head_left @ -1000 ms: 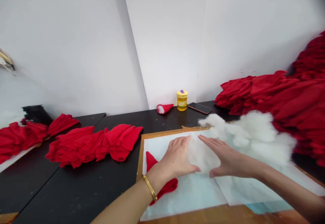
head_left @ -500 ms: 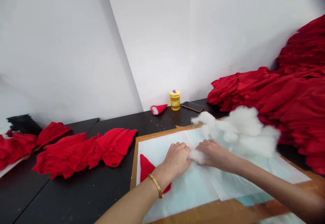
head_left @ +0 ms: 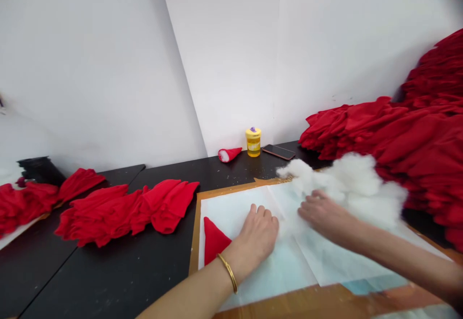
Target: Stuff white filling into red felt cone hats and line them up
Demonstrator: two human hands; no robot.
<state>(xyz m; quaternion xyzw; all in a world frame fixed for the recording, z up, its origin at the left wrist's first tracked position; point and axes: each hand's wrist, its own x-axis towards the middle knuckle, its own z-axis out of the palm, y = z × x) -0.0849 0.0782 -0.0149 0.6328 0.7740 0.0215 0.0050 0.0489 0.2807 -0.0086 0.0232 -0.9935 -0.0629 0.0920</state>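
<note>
My left hand (head_left: 257,236) rests curled on the white paper sheet (head_left: 235,204), fingers closed on a thin tuft of white stuffing (head_left: 287,225). My right hand (head_left: 321,214), slightly blurred, is at the near edge of the big stuffing pile (head_left: 356,184) with its fingers bent into the fluff. The tuft stretches between the two hands. A flat red fabric cone (head_left: 214,240) lies on the paper just left of my left wrist, which wears a gold bangle (head_left: 228,272).
The paper lies on a wooden board (head_left: 194,234) on a black table (head_left: 126,271). Red fabric pieces are piled at left (head_left: 126,210) and in a big heap at right (head_left: 415,136). By the wall stand a yellow jar (head_left: 253,141), a phone (head_left: 278,152) and a stuffed red cone (head_left: 228,154).
My flat, open hands closed together on the stuffing, then drew apart: the right hand moved right toward the pile, the left stayed on the paper. The camera view shifted slightly.
</note>
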